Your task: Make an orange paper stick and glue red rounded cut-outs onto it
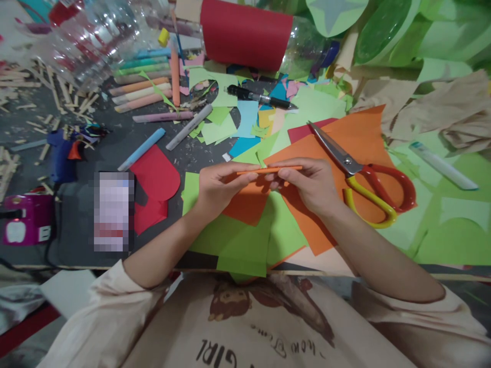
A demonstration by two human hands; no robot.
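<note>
A folded strip of orange paper (pixel 268 170) is stretched level between my two hands, seen nearly edge-on. My left hand (pixel 220 186) pinches its left end between thumb and fingers. At the other end, my right hand (pixel 309 181) grips it the same way, some fingers curled behind. Beneath lie green paper sheets (pixel 245 245) and a larger orange sheet (pixel 360 133). Scissors with one red and one yellow handle (pixel 349 163) rest on the orange sheet, just right of my right hand, blades pointing away and slightly apart.
Left are a phone (pixel 113 212), red paper pieces (pixel 157 174), a blue glue gun (pixel 61 156) and a purple box (pixel 28 220) with a cable. Markers (pixel 146 92), a black pen (pixel 261 97), wooden sticks (pixel 57 87), a red-wrapped bottle (pixel 245 33) and paper scraps crowd the back.
</note>
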